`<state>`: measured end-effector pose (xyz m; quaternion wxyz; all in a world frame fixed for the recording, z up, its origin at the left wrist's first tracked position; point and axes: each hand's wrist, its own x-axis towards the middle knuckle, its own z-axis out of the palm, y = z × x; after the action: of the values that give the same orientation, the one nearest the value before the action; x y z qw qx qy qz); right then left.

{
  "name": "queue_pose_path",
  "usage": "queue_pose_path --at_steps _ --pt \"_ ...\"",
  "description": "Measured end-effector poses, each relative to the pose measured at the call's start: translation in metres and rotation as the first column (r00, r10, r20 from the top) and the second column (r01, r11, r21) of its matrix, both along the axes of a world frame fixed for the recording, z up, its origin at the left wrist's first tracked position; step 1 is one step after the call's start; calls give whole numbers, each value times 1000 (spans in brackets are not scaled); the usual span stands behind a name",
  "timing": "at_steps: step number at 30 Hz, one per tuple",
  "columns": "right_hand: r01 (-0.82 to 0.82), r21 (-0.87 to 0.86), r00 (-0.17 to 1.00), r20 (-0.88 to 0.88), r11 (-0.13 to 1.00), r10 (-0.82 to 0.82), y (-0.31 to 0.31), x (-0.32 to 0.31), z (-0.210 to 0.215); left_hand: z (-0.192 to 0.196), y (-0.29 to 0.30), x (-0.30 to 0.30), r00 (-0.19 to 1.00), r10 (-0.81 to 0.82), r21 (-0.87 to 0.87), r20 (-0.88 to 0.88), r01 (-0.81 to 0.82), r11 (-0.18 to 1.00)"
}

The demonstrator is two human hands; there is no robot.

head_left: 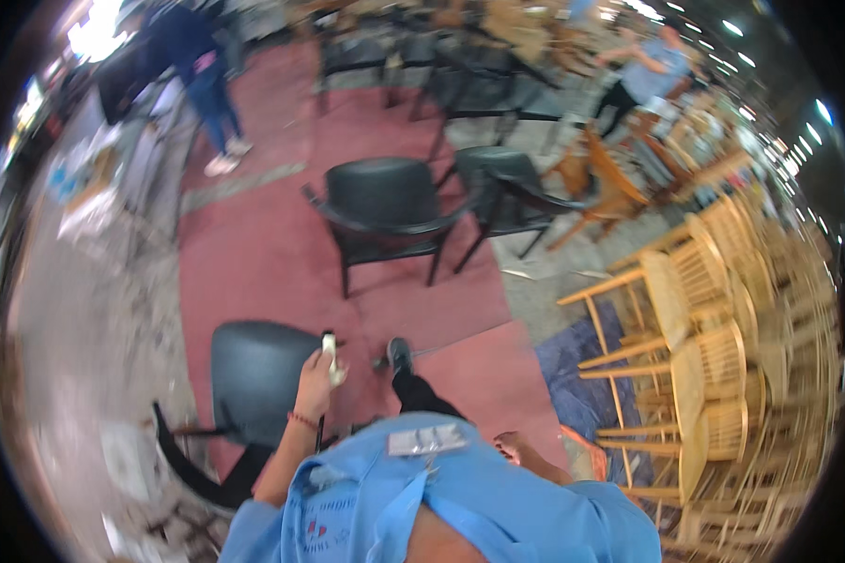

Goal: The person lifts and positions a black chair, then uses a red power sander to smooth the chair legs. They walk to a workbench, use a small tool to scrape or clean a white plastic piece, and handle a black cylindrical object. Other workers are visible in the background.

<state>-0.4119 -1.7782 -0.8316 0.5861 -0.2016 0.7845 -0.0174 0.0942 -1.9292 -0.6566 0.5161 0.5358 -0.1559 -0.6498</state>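
My left hand (316,377) is closed around a small pale object with a dark tip (329,348); its exact kind is too blurred to tell. A red bracelet circles that wrist. Just left of this hand stands a black chair (261,380) with a smooth seat, partly behind my forearm. My right hand (519,447) hangs low beside my blue shirt, its fingers curled. A reddish bit shows at those fingers, but what they hold, if anything, cannot be made out.
Black armchairs (385,192) stand ahead on red matting (253,235). Stacked light wooden chairs (671,300) fill the right side, legs jutting toward me. One person (202,70) stands at far left by a bench, another (643,75) at far right near brown wooden chairs.
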Motion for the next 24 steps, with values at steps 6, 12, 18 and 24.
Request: queue_pose_path --at_steps 6,12,18,24 --pt "203 -490 966 -40 848 -254 -246 -44 3 15 -88 43 976 174 -14 132 -173 985" --pt "63 -970 925 -31 233 -379 -514 2 120 53 -144 70 929 367 -82 47 -363 928" --pt "358 -885 931 318 296 -177 -600 163 224 64 -209 111 888 426 -172 -174 -453 875" --pt "215 -794 946 314 568 81 -664 321 216 40 -313 209 948 299 -185 -107 -314 931"
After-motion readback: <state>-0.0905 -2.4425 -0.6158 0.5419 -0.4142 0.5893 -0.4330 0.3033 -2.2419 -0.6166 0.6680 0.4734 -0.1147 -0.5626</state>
